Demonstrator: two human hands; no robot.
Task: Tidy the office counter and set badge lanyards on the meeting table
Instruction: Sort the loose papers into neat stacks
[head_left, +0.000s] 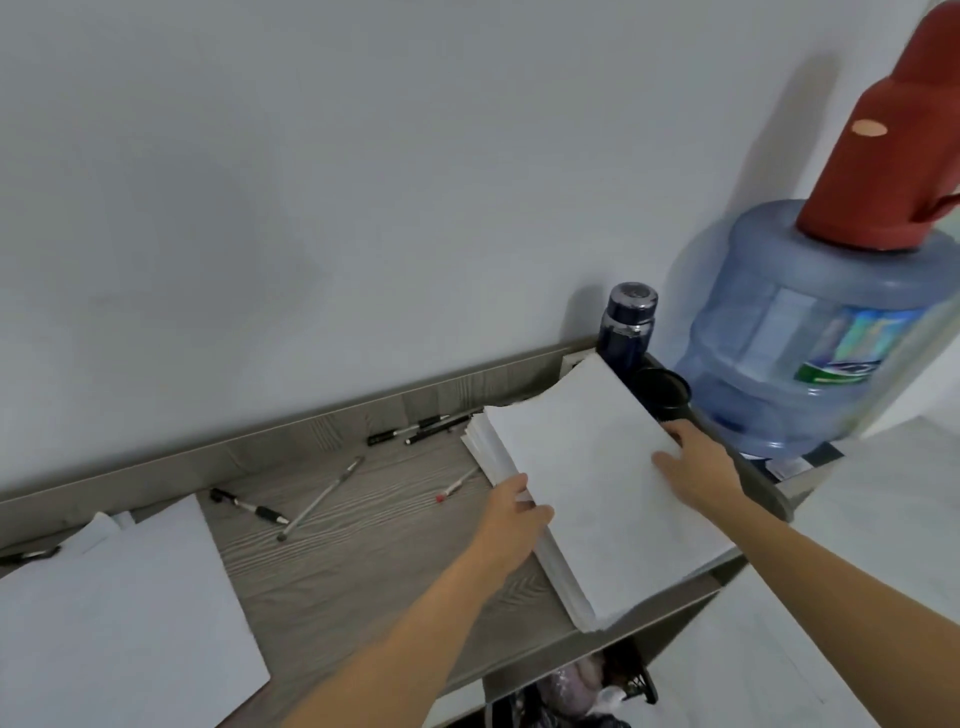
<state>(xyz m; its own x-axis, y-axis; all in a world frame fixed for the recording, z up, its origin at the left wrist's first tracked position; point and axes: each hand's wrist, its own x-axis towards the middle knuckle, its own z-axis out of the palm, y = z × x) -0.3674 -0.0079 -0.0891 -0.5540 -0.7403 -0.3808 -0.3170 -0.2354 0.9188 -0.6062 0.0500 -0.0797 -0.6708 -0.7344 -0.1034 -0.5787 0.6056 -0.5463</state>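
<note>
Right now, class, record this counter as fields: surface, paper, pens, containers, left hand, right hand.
surface: grey wood-grain counter
paper: thick paper stack at the right; loose sheets at the left
pens: several pens scattered between them
containers: dark blue bottle and black cup behind the stack; water jug beyond, red flask on top
left hand: at the stack's left edge, grip unclear
right hand: fingers flat on the stack's right side

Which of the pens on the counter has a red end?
The slim pen just left of the paper stack; the others look black or grey.
</note>
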